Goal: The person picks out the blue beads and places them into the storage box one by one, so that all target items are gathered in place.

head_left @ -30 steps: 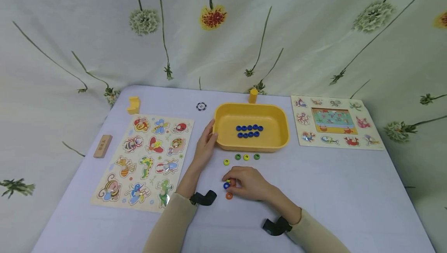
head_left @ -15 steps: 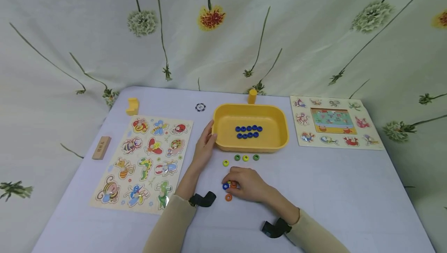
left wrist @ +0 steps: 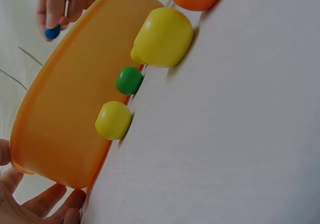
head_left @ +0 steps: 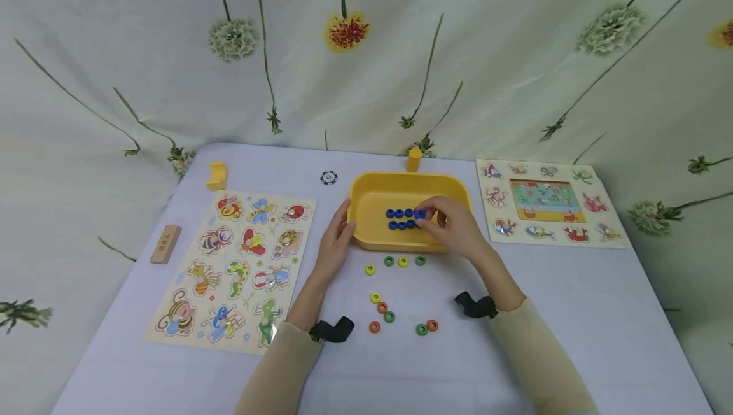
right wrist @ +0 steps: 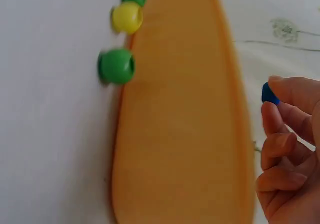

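Observation:
Over the right part of the yellow tray [head_left: 372,240], my right hand [head_left: 455,227] pinches a blue bead [right wrist: 270,93] between thumb and fingertips. The bead is above the tray's rim in both wrist views. Several blue beads [head_left: 400,214] lie in two short rows on the tray floor, partly hidden by that hand. My left hand [head_left: 333,240] rests against the tray's left end from outside, its thumb and fingers spread along the wall. In the left wrist view, its fingers [left wrist: 46,200] touch that end.
Green and yellow beads [head_left: 403,262] line the tray's front. Nearer me lie orange [head_left: 375,327], yellow and green beads. An insect puzzle board [head_left: 240,268] is at left, a sea-animal board [head_left: 550,202] at right. A wooden block [head_left: 166,244], yellow blocks [head_left: 414,160] and a poker chip [head_left: 329,177] lie around.
My right hand has left the loose beads in front and moved up and right over the tray with a blue bead. The left hand stays against the tray.

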Action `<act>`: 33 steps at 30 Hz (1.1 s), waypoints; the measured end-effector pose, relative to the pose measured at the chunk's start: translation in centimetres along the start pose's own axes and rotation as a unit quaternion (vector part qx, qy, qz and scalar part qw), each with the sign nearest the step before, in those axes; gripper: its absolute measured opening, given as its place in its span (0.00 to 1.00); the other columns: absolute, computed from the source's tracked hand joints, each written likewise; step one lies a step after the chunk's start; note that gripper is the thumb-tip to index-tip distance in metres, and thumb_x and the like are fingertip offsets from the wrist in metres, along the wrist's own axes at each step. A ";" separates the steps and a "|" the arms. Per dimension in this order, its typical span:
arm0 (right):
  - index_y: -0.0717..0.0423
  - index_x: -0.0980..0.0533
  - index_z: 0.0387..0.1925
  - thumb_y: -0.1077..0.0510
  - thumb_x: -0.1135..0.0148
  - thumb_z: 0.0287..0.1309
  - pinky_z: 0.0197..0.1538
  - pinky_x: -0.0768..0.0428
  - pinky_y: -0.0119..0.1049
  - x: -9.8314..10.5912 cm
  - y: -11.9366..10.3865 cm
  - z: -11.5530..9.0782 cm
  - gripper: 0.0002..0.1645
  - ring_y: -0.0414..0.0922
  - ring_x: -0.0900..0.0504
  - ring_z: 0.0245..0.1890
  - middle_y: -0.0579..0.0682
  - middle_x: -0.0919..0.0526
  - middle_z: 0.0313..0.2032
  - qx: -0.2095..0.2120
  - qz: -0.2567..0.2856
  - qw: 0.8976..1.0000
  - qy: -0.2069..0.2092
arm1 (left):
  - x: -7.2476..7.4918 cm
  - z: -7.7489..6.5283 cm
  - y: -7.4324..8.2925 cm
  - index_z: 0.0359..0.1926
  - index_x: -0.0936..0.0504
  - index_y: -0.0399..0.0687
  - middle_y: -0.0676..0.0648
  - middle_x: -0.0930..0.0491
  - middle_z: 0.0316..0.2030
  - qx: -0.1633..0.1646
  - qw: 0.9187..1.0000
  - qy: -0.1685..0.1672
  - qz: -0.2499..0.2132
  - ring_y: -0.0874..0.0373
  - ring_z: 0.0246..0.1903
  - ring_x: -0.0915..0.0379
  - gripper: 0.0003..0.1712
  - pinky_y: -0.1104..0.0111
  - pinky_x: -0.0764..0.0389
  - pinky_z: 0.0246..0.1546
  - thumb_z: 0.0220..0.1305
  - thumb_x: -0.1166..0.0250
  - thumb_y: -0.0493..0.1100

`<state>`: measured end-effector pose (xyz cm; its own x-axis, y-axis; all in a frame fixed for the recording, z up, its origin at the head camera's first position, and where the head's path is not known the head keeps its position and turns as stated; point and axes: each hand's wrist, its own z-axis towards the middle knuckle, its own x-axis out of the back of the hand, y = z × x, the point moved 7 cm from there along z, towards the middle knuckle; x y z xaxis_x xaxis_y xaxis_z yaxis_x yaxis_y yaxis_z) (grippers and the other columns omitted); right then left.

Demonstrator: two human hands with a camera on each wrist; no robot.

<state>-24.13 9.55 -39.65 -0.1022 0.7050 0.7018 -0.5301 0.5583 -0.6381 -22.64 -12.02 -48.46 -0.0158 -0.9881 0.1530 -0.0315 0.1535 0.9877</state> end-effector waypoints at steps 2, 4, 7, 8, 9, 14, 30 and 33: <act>0.54 0.23 0.36 0.54 0.37 0.50 0.23 0.33 0.29 -0.5 1.3 0.5 0.11 0.37 0.35 0.20 0.41 0.27 0.24 -0.026 -0.025 0.999 -0.024 | -0.1 -0.4 0.7 0.65 0.47 0.71 0.50 0.40 0.62 0.006 1.000 -0.004 -0.007 0.56 0.54 0.39 0.27 0.60 0.37 0.56 0.66 0.54 0.50; 0.54 0.23 0.35 0.55 0.37 0.49 0.24 0.33 0.31 -1.2 2.1 0.9 0.10 0.39 0.33 0.20 0.43 0.26 0.23 -0.049 -0.037 0.997 -0.056 | -0.2 -0.8 1.5 0.66 0.47 0.67 0.47 0.40 0.62 0.010 1.000 -0.008 -0.010 0.55 0.54 0.39 0.27 0.60 0.37 0.56 0.67 0.54 0.48; 0.53 0.23 0.33 0.55 0.36 0.49 0.26 0.32 0.32 -2.3 2.9 1.2 0.09 0.41 0.32 0.22 0.44 0.26 0.22 -0.077 -0.049 0.991 -0.094 | -0.3 -1.3 2.3 0.67 0.48 0.62 0.44 0.41 0.62 0.012 1.000 -0.010 -0.010 0.53 0.54 0.39 0.28 0.60 0.37 0.56 0.67 0.54 0.46; 0.53 0.24 0.33 0.55 0.36 0.49 0.27 0.31 0.33 -2.5 3.1 1.3 0.09 0.42 0.31 0.23 0.44 0.26 0.22 -0.086 -0.051 0.990 -0.103 | -0.4 -1.3 2.4 0.67 0.48 0.62 0.44 0.41 0.63 0.013 1.000 -0.010 -0.009 0.53 0.55 0.40 0.28 0.60 0.38 0.57 0.67 0.54 0.46; 0.52 0.24 0.33 0.55 0.37 0.49 0.28 0.31 0.33 -2.7 3.4 1.5 0.08 0.42 0.31 0.23 0.44 0.26 0.22 -0.093 -0.054 0.988 -0.109 | -0.4 -1.2 2.3 0.66 0.48 0.63 0.45 0.42 0.63 0.014 1.000 -0.010 -0.011 0.53 0.55 0.40 0.28 0.60 0.38 0.57 0.67 0.54 0.46; 0.51 0.24 0.34 0.54 0.38 0.51 0.30 0.31 0.33 -3.4 4.6 2.2 0.09 0.42 0.30 0.25 0.45 0.26 0.22 -0.124 -0.061 0.983 -0.118 | -0.5 -0.8 1.3 0.65 0.47 0.68 0.47 0.41 0.63 0.017 1.000 -0.008 -0.022 0.54 0.55 0.40 0.27 0.60 0.38 0.57 0.67 0.54 0.48; 0.48 0.24 0.38 0.53 0.38 0.51 0.32 0.32 0.34 -4.6 5.8 3.0 0.11 0.43 0.29 0.27 0.46 0.25 0.25 -0.170 -0.053 0.973 -0.147 | -0.3 -1.0 1.7 0.66 0.47 0.67 0.47 0.42 0.63 0.009 1.000 -0.010 -0.010 0.54 0.57 0.41 0.28 0.60 0.39 0.59 0.67 0.54 0.48; 0.49 0.24 0.38 0.54 0.38 0.51 0.32 0.32 0.34 -4.5 5.7 3.0 0.11 0.44 0.30 0.28 0.46 0.26 0.25 -0.168 -0.050 0.974 -0.145 | -0.3 -1.4 2.5 0.67 0.48 0.63 0.45 0.42 0.64 0.008 1.000 -0.009 0.002 0.53 0.57 0.42 0.28 0.59 0.40 0.59 0.67 0.55 0.47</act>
<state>-29.22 8.20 -45.52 -0.3239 0.5129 0.7950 -0.2501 0.7640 -0.5948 -21.34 -11.34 -46.02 -0.0339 -0.9873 0.1553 -0.0464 0.1568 0.9865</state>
